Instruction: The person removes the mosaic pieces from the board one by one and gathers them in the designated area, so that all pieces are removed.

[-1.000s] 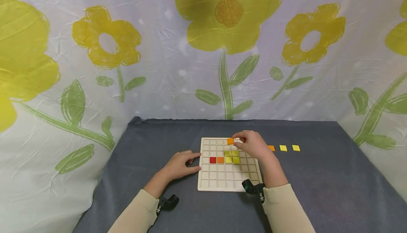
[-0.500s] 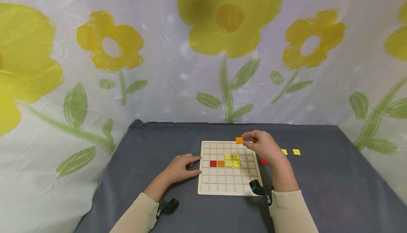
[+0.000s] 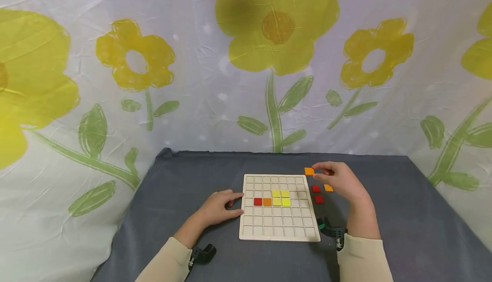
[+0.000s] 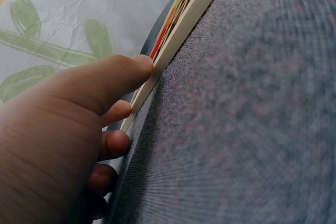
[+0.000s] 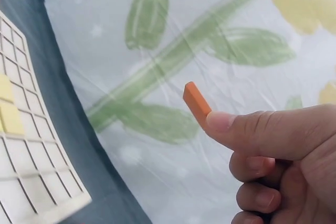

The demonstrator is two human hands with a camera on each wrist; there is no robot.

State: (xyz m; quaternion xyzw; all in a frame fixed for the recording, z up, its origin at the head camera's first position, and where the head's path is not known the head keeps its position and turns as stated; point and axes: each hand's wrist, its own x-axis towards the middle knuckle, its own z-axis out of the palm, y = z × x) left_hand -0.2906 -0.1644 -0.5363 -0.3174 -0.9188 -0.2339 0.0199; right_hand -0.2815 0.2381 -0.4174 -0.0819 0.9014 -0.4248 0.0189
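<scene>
My right hand (image 3: 340, 180) pinches an orange square tile (image 3: 309, 171) between thumb and fingertips, just beyond the far right corner of the wooden grid board (image 3: 267, 232). In the right wrist view the orange tile (image 5: 196, 103) sticks out past the thumb, clear of the board. My left hand (image 3: 219, 207) is at the board's left edge, its thumb and index finger extended to touch it. The left wrist view has the thumb (image 4: 128, 74) against that edge. On the board lie a red tile (image 3: 258, 201), an orange tile (image 3: 267, 202) and several yellow tiles (image 3: 281, 198).
Right of the board, on the dark cloth (image 3: 215, 256), lie two red tiles (image 3: 318, 199) and another orange tile (image 3: 328, 188). My right hand and forearm cover the cloth where yellow tiles lay. A flower-printed curtain (image 3: 200, 102) stands behind the table.
My right hand has moved right with the orange tile, from over the board to past its far right corner. The tiles on the board and the left hand have stayed put.
</scene>
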